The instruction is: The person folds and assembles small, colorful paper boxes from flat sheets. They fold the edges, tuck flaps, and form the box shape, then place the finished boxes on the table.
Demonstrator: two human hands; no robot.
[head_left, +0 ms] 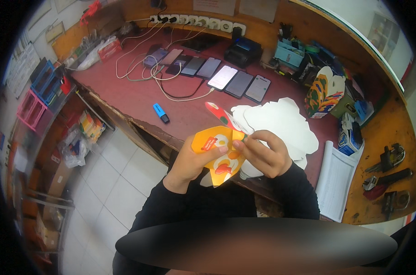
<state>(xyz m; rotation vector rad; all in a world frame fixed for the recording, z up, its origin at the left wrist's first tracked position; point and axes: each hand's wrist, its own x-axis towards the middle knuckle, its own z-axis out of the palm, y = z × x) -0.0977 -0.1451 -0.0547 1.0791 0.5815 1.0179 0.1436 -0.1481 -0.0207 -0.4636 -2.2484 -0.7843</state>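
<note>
My left hand (187, 167) grips a yellow printed cardboard food box (209, 145) in front of my body, at the table's near edge. Its thumb lies across the printed face, which has egg pictures. At the box's right edge, the fingers of my right hand (268, 153) are pinched on a small flap; the fingertips partly hide it. Just beyond my hands lies a pile of flat white card blanks (283, 128). A red piece of printed card (218, 112) sticks out past the box at the left of the pile.
A blue highlighter (160, 113) lies left on the dark red table (125, 98). Farther back are several phones (223, 78) with white cables and a black device (243, 51). To the right stand a colourful folded box (324, 94), an open notebook (338, 183) and padlocks with keys (391, 158).
</note>
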